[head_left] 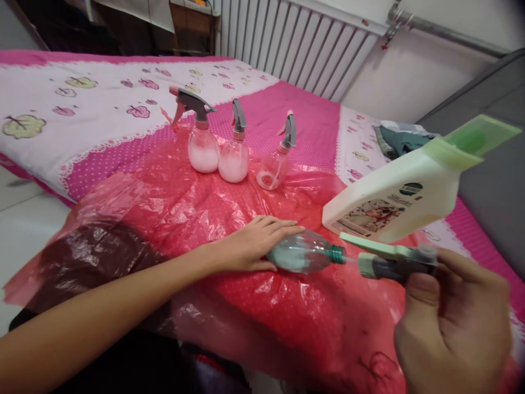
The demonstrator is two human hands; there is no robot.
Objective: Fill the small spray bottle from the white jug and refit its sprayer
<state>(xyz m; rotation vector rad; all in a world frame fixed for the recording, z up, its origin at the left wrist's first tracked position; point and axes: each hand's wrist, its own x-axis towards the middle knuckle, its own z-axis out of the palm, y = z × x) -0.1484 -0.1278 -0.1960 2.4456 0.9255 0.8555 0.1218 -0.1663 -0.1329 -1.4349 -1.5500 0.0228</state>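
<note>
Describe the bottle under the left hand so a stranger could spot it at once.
Find the bed, then the red plastic sheet spread over it. Near the sheet's middle, the left hand holds a clear bottle tipped sideways. Its green threaded neck sets it apart from the three spray bottles behind, standing upright with pink collars.

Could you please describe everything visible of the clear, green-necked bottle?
This bottle looks like clear, green-tinted plastic, with a rounded body, uncapped dark-green threaded neck and pale contents. It is tipped sideways over the red plastic sheet, neck toward the right hand. The left hand holds its base end; whether the sprayer tube enters it is unclear.
</note>
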